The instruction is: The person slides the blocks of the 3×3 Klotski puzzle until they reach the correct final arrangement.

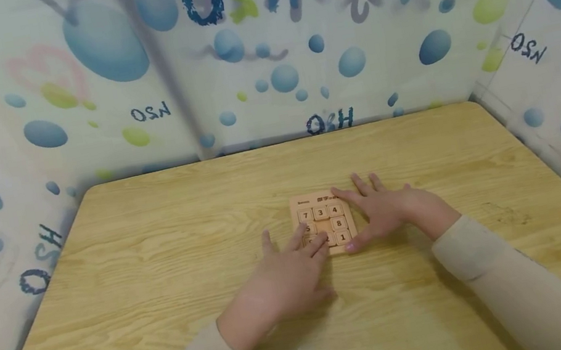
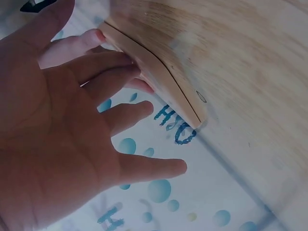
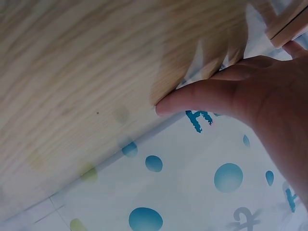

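Note:
A wooden number slide puzzle (image 1: 319,200) lies flat on the table, its numbered tiles set in rows with a gap in the middle. The top row reads 7, 3, 4; tiles 8 and 1 show at the right. My left hand (image 1: 290,276) reaches over the lower left of the puzzle, fingers spread and fairly straight, fingertips at the tiles and partly hiding them. At the right side my right hand (image 1: 384,211) holds the frame between the thumb at the lower corner and the index finger at the top edge. Its other fingers extend beyond, above the table.
The wooden table (image 1: 181,217) has rounded far corners. Behind it and at both sides stand walls (image 1: 258,47) covered in blue and green bubbles and letters. Some faint dark marks (image 1: 510,216) lie on the table right of the right hand.

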The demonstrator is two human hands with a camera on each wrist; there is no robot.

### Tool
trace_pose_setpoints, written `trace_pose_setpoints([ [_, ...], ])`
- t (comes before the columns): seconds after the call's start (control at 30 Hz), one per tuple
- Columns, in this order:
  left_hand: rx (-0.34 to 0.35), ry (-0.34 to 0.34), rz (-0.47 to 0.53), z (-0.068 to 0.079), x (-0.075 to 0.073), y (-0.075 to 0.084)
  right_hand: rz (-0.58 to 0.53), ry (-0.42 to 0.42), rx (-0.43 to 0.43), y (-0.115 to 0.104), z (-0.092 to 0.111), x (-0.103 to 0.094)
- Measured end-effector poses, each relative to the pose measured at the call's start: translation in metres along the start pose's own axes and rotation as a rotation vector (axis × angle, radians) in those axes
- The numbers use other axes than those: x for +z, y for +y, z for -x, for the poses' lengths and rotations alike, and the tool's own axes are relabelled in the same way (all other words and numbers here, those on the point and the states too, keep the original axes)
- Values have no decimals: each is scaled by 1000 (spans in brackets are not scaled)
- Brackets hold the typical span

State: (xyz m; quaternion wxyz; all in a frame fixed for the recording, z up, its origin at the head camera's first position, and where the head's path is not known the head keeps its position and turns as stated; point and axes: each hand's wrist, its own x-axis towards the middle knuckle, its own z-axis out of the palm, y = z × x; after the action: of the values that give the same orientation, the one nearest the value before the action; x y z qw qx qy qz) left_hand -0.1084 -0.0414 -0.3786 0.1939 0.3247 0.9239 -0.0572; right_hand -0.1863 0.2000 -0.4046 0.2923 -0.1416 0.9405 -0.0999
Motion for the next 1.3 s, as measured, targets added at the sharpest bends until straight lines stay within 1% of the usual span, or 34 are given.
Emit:
trace_pose_setpoints([
  [0.13,-19,1,-2,-7,-1,-1,-5,-2,-6,2,0,1],
  [0.27,-33,2,21,-14,-2,-4,-11,-4,-4,2,0,1],
  [0.4,-42,2,40,-18,-4,-5,-11,-2,-8,2,1,1],
  [0.47,-43,1,33,-18,-5,-4,-10,-2,-9,2,1,1],
  [0.57,-38,8,-2,-19,-3,-1,-15,-3,-9,1,2,2],
  [0.7,-6,32,-67,-18,1,7,-19,-5,-13,0,2,1],
  [0.83,36,55,-65,-17,4,14,-10,-3,-17,0,3,1],
  [0.9,46,57,-62,-16,4,16,-7,0,-16,0,2,0],
  [1.07,43,53,-61,-13,3,17,-15,3,-11,0,2,0],
  [1.3,38,66,-50,-11,7,12,-22,6,-11,0,3,-1],
])
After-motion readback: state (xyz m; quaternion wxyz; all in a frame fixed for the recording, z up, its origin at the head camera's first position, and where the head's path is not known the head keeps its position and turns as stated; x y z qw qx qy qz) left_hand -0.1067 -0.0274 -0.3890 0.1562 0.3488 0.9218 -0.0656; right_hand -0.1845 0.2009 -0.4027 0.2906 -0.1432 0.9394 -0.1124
